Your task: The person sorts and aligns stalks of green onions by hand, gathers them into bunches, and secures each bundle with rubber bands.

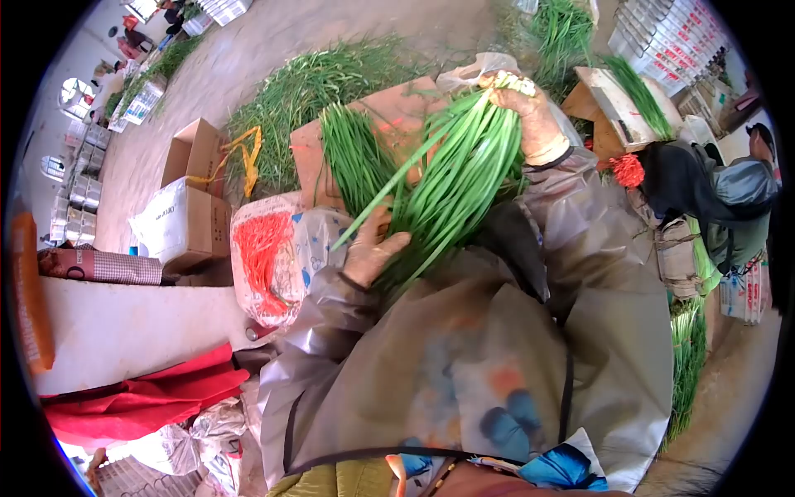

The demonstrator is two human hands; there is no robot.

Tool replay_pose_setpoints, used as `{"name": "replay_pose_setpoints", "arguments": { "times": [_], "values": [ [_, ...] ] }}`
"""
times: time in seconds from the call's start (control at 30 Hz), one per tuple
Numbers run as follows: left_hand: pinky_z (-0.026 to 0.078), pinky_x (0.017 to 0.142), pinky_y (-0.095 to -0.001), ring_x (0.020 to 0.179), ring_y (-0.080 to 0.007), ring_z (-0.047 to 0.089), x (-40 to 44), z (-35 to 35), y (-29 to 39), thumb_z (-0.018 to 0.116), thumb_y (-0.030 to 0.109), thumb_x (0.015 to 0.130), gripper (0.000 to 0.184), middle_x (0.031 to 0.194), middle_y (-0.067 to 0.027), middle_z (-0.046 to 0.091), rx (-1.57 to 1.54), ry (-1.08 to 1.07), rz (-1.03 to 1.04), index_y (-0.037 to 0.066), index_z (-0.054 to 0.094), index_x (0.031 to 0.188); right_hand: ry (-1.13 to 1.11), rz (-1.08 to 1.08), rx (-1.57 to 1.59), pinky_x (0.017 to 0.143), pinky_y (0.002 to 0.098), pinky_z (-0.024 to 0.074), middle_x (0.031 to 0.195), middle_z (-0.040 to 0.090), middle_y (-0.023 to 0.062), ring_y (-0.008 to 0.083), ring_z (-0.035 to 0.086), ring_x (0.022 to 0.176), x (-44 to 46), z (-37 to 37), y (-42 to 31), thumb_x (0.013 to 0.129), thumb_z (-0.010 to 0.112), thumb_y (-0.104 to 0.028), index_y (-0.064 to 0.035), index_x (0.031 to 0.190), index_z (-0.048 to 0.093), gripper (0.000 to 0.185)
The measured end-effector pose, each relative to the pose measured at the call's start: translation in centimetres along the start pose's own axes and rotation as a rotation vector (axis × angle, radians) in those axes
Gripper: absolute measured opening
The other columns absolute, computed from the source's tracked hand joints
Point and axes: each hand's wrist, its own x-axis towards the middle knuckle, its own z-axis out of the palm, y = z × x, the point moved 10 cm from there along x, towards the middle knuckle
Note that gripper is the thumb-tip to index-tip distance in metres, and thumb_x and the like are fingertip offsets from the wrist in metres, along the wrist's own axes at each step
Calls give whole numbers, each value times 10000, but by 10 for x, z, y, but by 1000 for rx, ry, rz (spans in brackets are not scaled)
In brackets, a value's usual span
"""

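Observation:
A long bunch of green stalks (pixel 464 161) hangs from my right hand (pixel 532 120), whose fingers are wrapped round its pale upper end. Against the lower left side of this bunch is my left hand (pixel 373 248), its fingers apart and partly behind the leaves. Another green bunch (pixel 352 157) lies on the reddish-brown board (pixel 310 166), just above my left hand. Red ties (pixel 263 257) rest on a printed sack (pixel 240 219) to the left.
A cardboard box (pixel 205 224) with yellow straps (pixel 251 161) stands at the left. Loose greens (pixel 290 99) cover the floor beyond the board. At the right sits another person (pixel 729 182) near a second board (pixel 617 103) and stacked white crates (pixel 662 41).

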Motion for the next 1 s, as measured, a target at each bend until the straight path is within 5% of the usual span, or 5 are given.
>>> {"name": "replay_pose_setpoints", "arguments": {
  "times": [0.17, 0.43, 0.57, 0.83, 1.0],
  "values": [
    [390, 922, -323, 1063, -187, 480, -11, -52, -7, 675, 113, 773, 575, 1178, -113, 507, 210, 175, 23, 60, 437, 1294, -77, -28, -224, 816, 231, 406, 925, 598, 11, 102, 538, 874, 6, 3, -37, 726, 597, -140, -30, 976, 588, 273],
    [434, 860, -341, 966, -273, 560, -13, 36, 205, 606, 30, 796, 324, 1070, -117, 596, 691, 224, 965, 36, 559, 1116, -228, 100, 11, 847, 260, 424, 1012, 625, 66, 142, 574, 919, -9, 51, -3, 728, 651, -231, -23, 990, 605, 338],
    [417, 808, -222, 860, -72, 512, 53, 60, 142, 610, -3, 817, 297, 944, 4, 546, 81, -33, 578, 28, 546, 1106, -167, 125, 4, 847, 264, 425, 1003, 631, 57, 141, 577, 905, -16, 51, 14, 750, 643, -231, -25, 1014, 602, 337],
    [380, 659, -181, 708, -42, 445, 46, 73, 103, 634, -18, 794, 265, 827, 46, 497, -30, 0, 446, 57, 568, 1039, -237, 165, -139, 776, 248, 462, 961, 629, 61, 123, 590, 829, -34, 53, 9, 747, 698, -66, 0, 991, 582, 279],
    [455, 597, -325, 663, -245, 562, 23, 64, 129, 602, 81, 794, 58, 757, -86, 570, 1017, 307, 769, 75, 561, 836, -121, 74, -226, 784, 226, 441, 915, 638, 54, 116, 572, 845, -20, 29, -9, 765, 632, -89, -20, 983, 600, 231]
  ]
}}
